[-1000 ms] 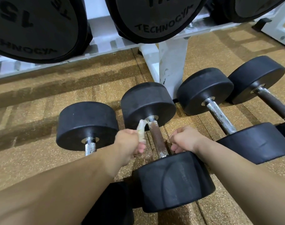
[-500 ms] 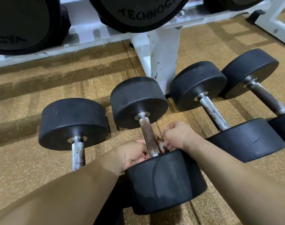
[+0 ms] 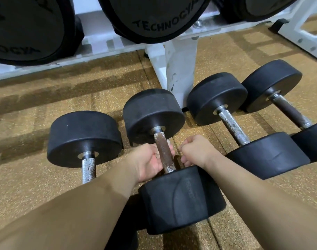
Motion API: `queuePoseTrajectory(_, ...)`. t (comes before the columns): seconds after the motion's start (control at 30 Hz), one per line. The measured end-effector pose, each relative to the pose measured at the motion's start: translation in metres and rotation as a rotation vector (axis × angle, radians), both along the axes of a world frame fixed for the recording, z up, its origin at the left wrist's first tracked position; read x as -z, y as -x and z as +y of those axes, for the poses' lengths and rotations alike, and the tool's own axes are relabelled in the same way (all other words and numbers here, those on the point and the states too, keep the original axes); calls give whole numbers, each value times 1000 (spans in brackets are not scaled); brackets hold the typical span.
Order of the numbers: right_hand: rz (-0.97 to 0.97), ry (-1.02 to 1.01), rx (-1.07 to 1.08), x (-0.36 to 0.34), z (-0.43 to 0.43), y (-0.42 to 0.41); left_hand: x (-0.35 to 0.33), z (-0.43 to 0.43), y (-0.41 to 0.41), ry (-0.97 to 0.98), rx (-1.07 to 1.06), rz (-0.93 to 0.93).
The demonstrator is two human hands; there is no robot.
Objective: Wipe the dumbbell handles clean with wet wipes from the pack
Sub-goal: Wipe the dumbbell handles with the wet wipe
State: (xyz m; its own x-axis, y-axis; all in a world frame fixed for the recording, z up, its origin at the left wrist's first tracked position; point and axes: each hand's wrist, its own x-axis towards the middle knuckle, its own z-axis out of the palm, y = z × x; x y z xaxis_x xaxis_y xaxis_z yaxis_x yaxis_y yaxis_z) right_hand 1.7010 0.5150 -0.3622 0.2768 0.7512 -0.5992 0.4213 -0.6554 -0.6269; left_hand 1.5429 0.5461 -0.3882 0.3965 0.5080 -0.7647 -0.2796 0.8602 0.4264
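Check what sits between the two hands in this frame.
In the head view, the rusty handle of the second dumbbell from the left runs between the left hand and the right hand; a white scrap, probably the wipe, peeks beside it.

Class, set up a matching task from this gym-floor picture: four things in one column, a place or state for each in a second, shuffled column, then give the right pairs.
Things
1. left hand
2. right hand
3. rusty handle
4. white rack post

Places or states
A. brown and rough, running between the two hands
B. closed into a fist on the right side of the rusty handle
C. standing on the floor behind the row of dumbbells
D. curled against the left side of the rusty handle

Pairs: 1-D, 2-B, 3-A, 4-C
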Motion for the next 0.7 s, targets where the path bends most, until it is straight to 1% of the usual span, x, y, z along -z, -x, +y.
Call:
queuePoseTrajectory(0.07, 7, -4, 8, -2, -1, 0, -3, -8, 6, 3, 149, 69)
queuePoseTrajectory(0.13, 6, -16, 14, -2, -2, 1, -1, -12, 12, -39, 312, 252)
queuePoseTrajectory(0.2, -3, -21, 6, -5, -4, 2, -4, -13, 19, -134, 521, 422)
queuePoseTrajectory(0.23, -3, -23, 3, -6, -5, 2, -8, -12, 22, -166, 617, 476)
queuePoseTrajectory(0.3, 13, -29, -5, -10, -7, 4, -18, -2, 30, -165, 718, 557)
queuePoseTrajectory(0.4, 8, -82, 15, -14, -10, 3, -53, 18, 28, -165, 795, 574)
queuePoseTrajectory(0.53, -105, -215, 32, -17, -15, 0, -104, 30, -5, -346, 768, 457)
queuePoseTrajectory(0.57, -121, -239, 37, -19, -14, -3, -111, 29, -14, -396, 746, 452)
queuePoseTrajectory(0.63, -61, -233, 67, -34, -10, -12, -115, 24, -28, -482, 728, 488)
queuePoseTrajectory(0.7, 99, -219, 107, -58, -2, -33, -109, 20, -38, -610, 714, 595)
